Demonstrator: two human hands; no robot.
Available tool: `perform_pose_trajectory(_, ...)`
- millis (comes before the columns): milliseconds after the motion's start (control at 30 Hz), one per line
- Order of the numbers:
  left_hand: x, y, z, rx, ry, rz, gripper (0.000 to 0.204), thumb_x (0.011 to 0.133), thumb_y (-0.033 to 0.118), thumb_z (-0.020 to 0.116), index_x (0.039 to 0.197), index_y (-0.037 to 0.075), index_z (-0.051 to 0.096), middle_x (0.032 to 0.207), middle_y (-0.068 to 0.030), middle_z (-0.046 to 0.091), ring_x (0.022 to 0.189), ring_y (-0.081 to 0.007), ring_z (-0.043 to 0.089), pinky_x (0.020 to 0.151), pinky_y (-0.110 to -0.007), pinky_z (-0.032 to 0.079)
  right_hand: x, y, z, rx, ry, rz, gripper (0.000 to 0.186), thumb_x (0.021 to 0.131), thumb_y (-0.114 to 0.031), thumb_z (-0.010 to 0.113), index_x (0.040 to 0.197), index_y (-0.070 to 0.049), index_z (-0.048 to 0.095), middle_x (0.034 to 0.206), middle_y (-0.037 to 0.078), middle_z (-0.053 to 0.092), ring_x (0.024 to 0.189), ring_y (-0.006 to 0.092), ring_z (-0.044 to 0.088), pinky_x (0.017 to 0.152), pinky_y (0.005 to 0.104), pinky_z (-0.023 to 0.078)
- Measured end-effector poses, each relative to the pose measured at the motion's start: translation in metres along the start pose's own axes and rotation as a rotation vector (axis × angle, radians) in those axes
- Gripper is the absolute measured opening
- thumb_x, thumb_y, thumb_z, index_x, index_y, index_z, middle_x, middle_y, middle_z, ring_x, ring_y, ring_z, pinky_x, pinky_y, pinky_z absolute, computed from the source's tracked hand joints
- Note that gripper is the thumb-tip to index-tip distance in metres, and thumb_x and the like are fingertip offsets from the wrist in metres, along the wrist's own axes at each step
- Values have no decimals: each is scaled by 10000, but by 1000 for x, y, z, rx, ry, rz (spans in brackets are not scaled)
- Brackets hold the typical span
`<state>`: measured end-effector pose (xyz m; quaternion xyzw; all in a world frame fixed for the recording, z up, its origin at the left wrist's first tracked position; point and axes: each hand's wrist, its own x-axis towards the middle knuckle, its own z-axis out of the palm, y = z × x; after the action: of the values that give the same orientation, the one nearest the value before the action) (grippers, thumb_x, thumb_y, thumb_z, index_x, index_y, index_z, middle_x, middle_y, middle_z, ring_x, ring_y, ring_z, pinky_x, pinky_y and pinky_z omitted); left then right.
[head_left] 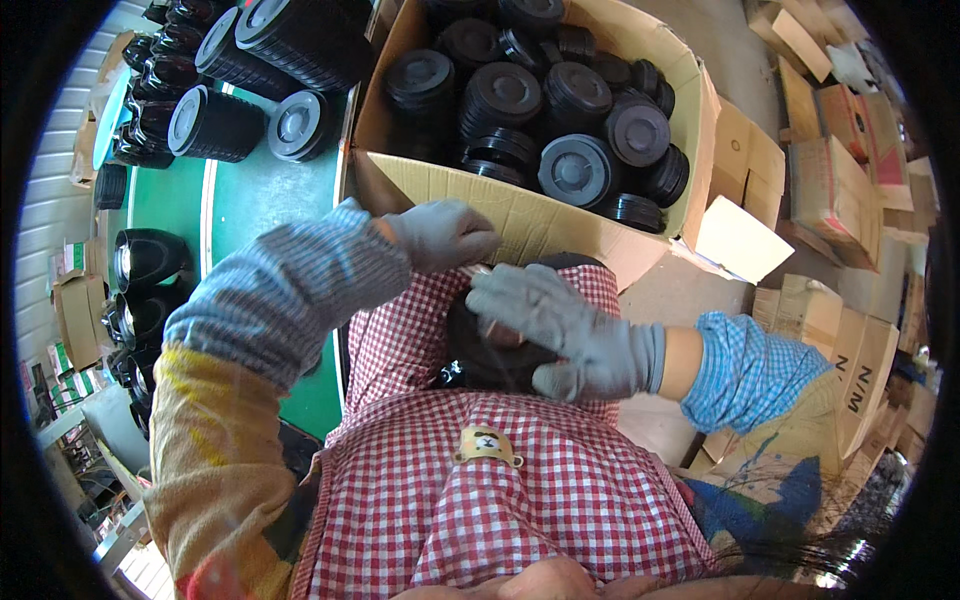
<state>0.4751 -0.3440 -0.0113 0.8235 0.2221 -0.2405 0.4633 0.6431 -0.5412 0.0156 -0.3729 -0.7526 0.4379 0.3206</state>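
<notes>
A black rounded object [467, 340], partly glossy, rests in my lap between my knees; much of it is hidden by my right hand, so I cannot tell its exact kind. My gloved right hand [560, 325] lies across its top, fingers stretched out and thumb apart. Just beyond, my gloved left hand [440, 236] is closed, fingertips curled together. A small thin pale piece [478, 268] shows just below those fingers; what it is stays unclear. Both gloves are grey.
An open cardboard box [560, 215] of round black plastic pieces stands right ahead. On the green table [265, 180] at left are stacks of black discs [215, 125] and glossy black pots [150, 258]. Cardboard boxes [835, 200] crowd the right side.
</notes>
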Motion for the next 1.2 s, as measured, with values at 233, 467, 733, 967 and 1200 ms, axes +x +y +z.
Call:
perform_pose_trajectory(233, 79, 19, 5, 44, -122, 135, 273, 949, 253, 580, 957, 26, 732, 794, -113, 674, 741, -223, 676, 690, -369, 530, 36, -49, 22, 20, -176, 128, 923, 969, -738, 255, 1554, -33, 369, 1363, 262, 584, 1335, 407, 505, 1194, 554, 203)
perform_pose_trajectory(467, 18, -4, 17, -295, 667, 232, 369, 1023, 262, 571, 1298, 17, 605, 1207, -213, 665, 1150, -319, 648, 974, -409, 520, -11, -28, 22, -324, 337, 578, 804, 900, -152, 567, 1588, 21, 188, 1550, 350, 305, 1433, 429, 366, 1211, 506, 241)
perform_pose_trajectory(733, -135, -28, 114, 917, 411, 802, 319, 868, 271, 704, 1186, 288, 720, 1537, 31, 470, 1432, -251, 402, 1174, -491, 378, -64, -5, 17, 711, 1052, 692, 439, 892, -34, 560, 1327, -35, 495, 979, 128, 679, 708, 155, 658, 590, 268, 555)
perform_pose_trajectory(967, -132, -52, 126, 822, 532, 615, 301, 850, 155, 666, 1148, 134, 700, 1550, -115, 420, 1436, -360, 371, 1092, -502, 438, -83, 36, 63, 655, 1102, 576, 252, 870, -82, 580, 1115, -25, 569, 848, 86, 676, 705, 175, 659, 630, 280, 556)
perform_pose_trajectory(1200, -255, -123, 89, -613, 1057, 273, 267, 727, -71, 663, 963, 34, 596, 1478, -137, 480, 1173, -250, 613, 926, -378, 530, -102, 43, 69, 641, 1173, 595, 329, 776, -44, 587, 1104, -60, 562, 772, 56, 624, 609, 161, 606, 570, 274, 533)
